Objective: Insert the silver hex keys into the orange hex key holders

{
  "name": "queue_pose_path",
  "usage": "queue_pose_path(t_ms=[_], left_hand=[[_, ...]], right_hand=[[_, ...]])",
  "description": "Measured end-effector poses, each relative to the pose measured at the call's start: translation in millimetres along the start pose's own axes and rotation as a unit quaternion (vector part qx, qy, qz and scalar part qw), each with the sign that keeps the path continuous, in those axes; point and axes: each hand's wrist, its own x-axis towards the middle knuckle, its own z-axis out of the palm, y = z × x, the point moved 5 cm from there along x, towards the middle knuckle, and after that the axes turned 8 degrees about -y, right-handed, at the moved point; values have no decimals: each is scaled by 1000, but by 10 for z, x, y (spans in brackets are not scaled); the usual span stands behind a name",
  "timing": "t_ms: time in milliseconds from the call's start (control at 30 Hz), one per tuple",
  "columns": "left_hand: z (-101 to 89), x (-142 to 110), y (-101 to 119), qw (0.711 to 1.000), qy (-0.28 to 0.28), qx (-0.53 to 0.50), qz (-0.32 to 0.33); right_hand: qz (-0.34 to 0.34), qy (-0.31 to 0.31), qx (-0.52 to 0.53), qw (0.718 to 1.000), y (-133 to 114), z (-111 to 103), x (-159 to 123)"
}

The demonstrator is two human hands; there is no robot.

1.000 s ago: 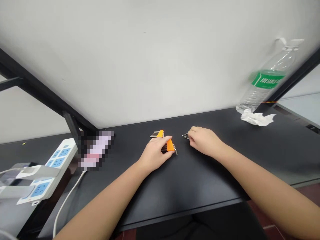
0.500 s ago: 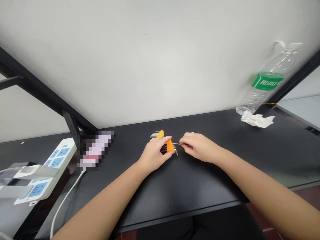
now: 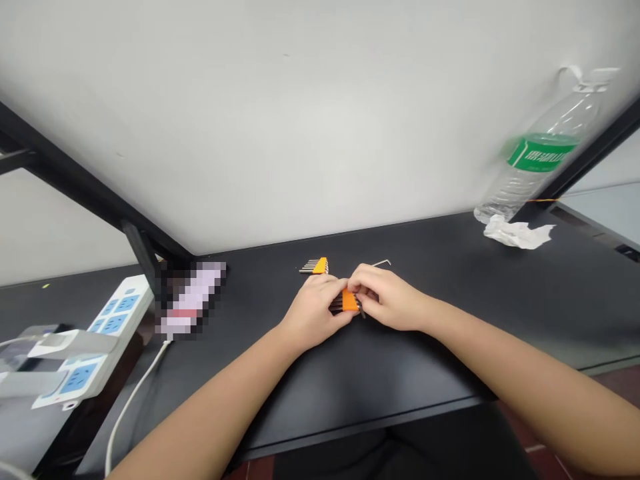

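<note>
Left hand (image 3: 316,309) grips the orange holder (image 3: 349,300); right hand (image 3: 393,299) curls at its right edge, hold unclear: brace firmly, work straight!

I had a black tabletop (image 3: 370,380) on my end. Toward the middle lay an orange-holder hex key set (image 3: 321,265), plus a loose L-shaped key (image 3: 383,263) I could only partly see. Far right, a green-labelled bottle (image 3: 543,155) stood by some crumpled tissue (image 3: 519,233); left, a pixelated, pale purple thing (image 3: 203,283) lay flat.
</note>
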Motion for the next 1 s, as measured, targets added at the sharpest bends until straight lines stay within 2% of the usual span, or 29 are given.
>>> queue_pose_path(t_ms=[100, 233, 367, 500, 667, 800, 1000], left_hand=[[-20, -24, -66, 1000, 30, 2, -1], [-7, -41, -121, 999, 32, 5, -11], [9, -42, -139, 999, 20, -15, -39], [28, -33, -169, 997, -2, -42, -58], [18, -25, -153, 998, 3, -48, -39], [11, -32, -153, 997, 11, -55, -47], [19, -45, -159, 997, 18, -58, -49]], right_hand=[[78, 12, -59, 995, 200, -108, -23], [213, -35, -201, 956, 513, -267, -123], [250, -101, -243, 932, 558, -235, -138], [231, -95, -218, 943, 405, -179, -98], [105, -52, -123, 986, 193, -152, -62], [62, -22, -103, 992, 167, -147, -61], [34, -17, -119, 992, 138, -146, -68]])
